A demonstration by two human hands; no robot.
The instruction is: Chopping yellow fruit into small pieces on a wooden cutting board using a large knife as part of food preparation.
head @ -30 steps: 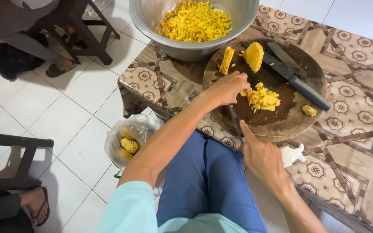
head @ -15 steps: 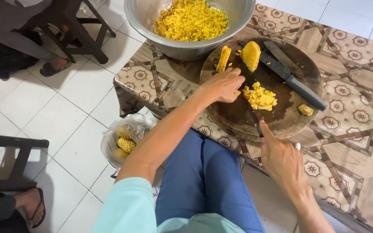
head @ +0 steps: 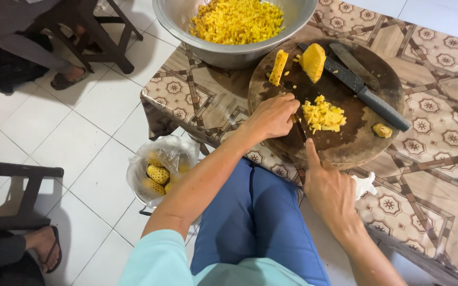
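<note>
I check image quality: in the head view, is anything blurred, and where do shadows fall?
Head view: sharp overall, evenly lit; the left hand casts a soft shadow on the round cutting board; the metal bowl shades the tablecloth below its rim; no strong glare.

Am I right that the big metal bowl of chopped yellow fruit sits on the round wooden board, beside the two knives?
Not quite: the head view shows the bowl standing on the patterned tablecloth, just beyond the board. The two knives do lie on the board.
</note>
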